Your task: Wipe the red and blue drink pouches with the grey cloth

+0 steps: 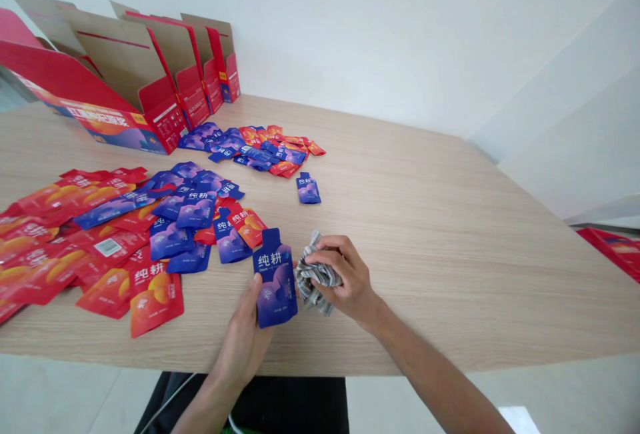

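Note:
A blue pouch point(277, 287) with white lettering and a narrow neck at the top stands upright in my left hand point(249, 337), its printed face toward me. My thumb lies on the pouch's left edge; the other fingers are mostly hidden behind it. Just right of the pouch, my right hand point(353, 281) is closed around a crumpled grey striped cloth point(317, 277). Cloth and pouch are very near each other; I cannot tell whether they touch. Left of my hands lies a heap of red pouches point(157, 297) and blue pouches point(197, 207).
Open red cartons point(123, 117) stand in a row at the back left. In front of them lies a second pile of mixed pouches point(260, 151). One single blue pouch point(308, 189) lies apart on the wooden table point(450, 241). A red object point(610, 251) shows at the far right edge.

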A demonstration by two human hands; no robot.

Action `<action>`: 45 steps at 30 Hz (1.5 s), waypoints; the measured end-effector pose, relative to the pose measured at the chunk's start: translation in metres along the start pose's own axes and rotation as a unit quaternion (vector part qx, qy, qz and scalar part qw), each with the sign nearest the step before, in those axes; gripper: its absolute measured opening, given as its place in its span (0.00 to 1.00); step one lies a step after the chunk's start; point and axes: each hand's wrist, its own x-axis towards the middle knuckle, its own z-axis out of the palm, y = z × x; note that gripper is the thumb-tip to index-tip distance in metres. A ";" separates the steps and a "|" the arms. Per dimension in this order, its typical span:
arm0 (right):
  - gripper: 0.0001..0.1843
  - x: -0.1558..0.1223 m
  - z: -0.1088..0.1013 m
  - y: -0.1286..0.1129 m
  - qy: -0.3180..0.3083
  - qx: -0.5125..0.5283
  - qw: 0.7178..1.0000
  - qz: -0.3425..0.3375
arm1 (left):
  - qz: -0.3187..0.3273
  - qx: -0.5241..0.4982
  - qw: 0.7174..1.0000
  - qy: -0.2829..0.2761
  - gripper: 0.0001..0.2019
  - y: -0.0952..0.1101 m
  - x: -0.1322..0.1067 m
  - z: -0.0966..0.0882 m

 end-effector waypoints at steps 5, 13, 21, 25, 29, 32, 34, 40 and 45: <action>0.08 -0.005 0.013 -0.002 -0.080 -0.008 0.996 -0.045 | -0.016 -0.034 0.998 -0.040 0.20 -0.017 0.007 0.001; 0.10 -0.006 0.012 -0.001 -0.270 -0.050 0.950 -0.150 | -0.010 -0.053 0.998 -0.011 0.18 -0.012 0.008 -0.001; 0.05 -0.007 0.013 -0.004 -0.245 -0.061 0.954 -0.164 | 0.006 -0.024 1.000 -0.010 0.23 -0.010 0.007 0.000; 0.06 -0.006 0.010 -0.003 -0.189 -0.057 0.972 -0.128 | 0.002 0.009 1.000 -0.005 0.20 -0.021 0.006 -0.004; 0.08 -0.005 0.008 -0.002 -0.136 -0.051 0.988 -0.060 | -0.006 0.015 1.000 -0.022 0.20 -0.032 0.000 -0.002; 0.09 -0.005 0.008 -0.001 -0.112 -0.055 0.992 -0.016 | -0.017 0.018 0.999 -0.031 0.21 -0.035 -0.007 0.000; 0.10 -0.005 0.008 0.000 -0.101 -0.053 0.994 0.000 | -0.023 0.019 0.999 -0.036 0.22 -0.035 -0.010 0.000; 0.08 -0.004 0.007 0.001 -0.126 -0.045 0.991 -0.025 | -0.019 0.010 0.999 -0.034 0.22 -0.036 -0.008 -0.004; 0.08 -0.005 0.007 0.000 -0.193 -0.049 0.973 -0.112 | -0.005 0.000 1.000 -0.025 0.23 -0.026 0.000 -0.005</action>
